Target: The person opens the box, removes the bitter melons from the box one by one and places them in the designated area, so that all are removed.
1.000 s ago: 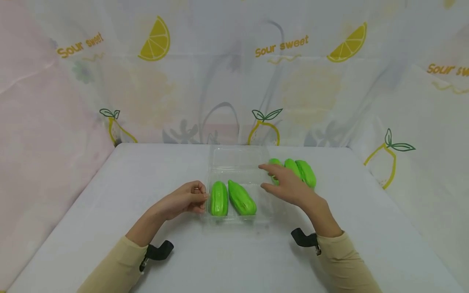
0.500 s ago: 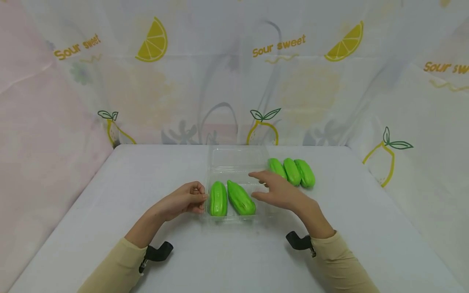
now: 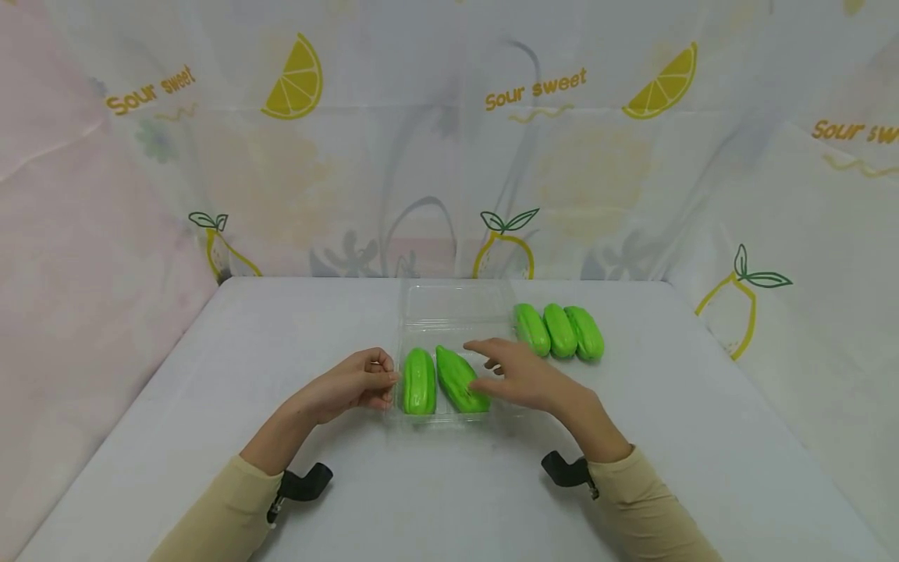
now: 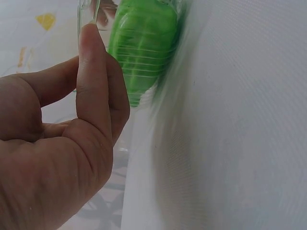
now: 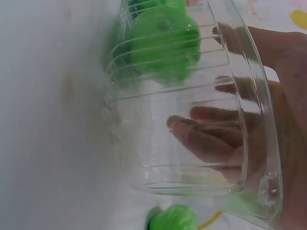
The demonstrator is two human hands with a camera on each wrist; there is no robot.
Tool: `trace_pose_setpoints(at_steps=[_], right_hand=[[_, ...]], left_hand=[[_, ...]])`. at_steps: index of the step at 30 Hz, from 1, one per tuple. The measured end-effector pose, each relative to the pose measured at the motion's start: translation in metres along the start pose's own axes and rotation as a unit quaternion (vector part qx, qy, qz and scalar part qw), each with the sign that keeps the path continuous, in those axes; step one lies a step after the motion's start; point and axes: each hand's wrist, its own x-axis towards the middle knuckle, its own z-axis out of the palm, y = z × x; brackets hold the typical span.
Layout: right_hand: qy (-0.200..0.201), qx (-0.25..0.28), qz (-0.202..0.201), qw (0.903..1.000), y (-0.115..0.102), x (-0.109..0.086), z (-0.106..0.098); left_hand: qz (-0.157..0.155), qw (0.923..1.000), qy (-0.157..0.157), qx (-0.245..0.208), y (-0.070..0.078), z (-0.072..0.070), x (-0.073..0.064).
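Observation:
A clear plastic clamshell box lies open on the white table, its lid folded back. Inside are two glossy green, elongated, gourd-like vegetables: one upright in the view at the left, the other slanted. My left hand pinches the box's left rim between thumb and fingers, as the left wrist view also shows. Over the box's right part is my right hand, fingers spread and bent slightly, holding nothing. Its thumb overlaps the slanted vegetable in the head view; contact cannot be told. Through the clear wall, the right wrist view shows these fingers.
Three more green vegetables lie side by side on the table, behind and right of the box. A patterned cloth hangs behind the table's back edge. Each wrist carries a black camera mount.
My right hand has moved left and toward me, from beside the three loose vegetables to over the box. The left hand stays on the rim. Both vegetables in the box lie as before.

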Motion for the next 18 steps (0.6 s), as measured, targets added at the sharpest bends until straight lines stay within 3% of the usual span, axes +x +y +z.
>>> trace_pose_setpoints(at_steps=[9,18], right_hand=[[-0.019,0.025,0.004,0.9995,-0.0014,0.0026,0.0049],[-0.029,0.014,0.002,0.9995,-0.0045,0.0031,0.0098]], left_hand=[[0.001,1.0000,0.000,0.002,0.0010,0.0006,-0.0007],[-0.002,1.0000,0.004,0.003,-0.0019,0.0005,0.0012]])
